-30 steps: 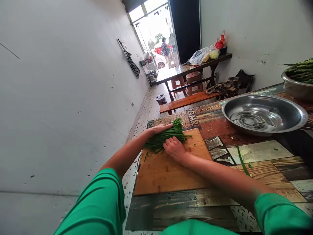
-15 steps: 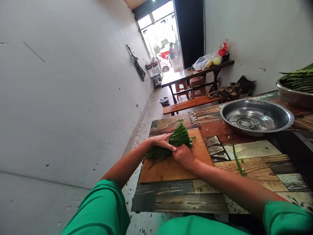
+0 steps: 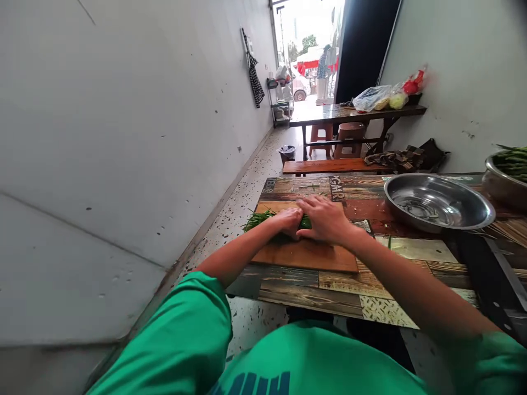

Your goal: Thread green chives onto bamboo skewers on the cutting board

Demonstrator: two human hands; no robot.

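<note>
A bunch of green chives [image 3: 259, 219] lies across the wooden cutting board [image 3: 304, 258], its leafy tips fanning past the board's left edge. My left hand [image 3: 289, 220] is wrapped around the bunch near its right part. On the right, my right hand [image 3: 327, 220] rests against the other end, fingers stretched out and thumb apart, palm toward the chives. A bit of green [image 3: 305, 222] shows between the two hands; the rest of that end is hidden behind them.
A shallow steel basin [image 3: 440, 200] with a little wet residue stands right of the board. Behind it is a bowl [image 3: 504, 184] of green stalks. A loose chive piece [image 3: 389, 242] lies on the patterned table [image 3: 296, 293]. A white wall [image 3: 144, 137] runs along the left.
My right hand has gone from a closed grip beside the bunch to spread fingers at its right end. The chives now lie flatter, tips pointing left. The view has tilted.
</note>
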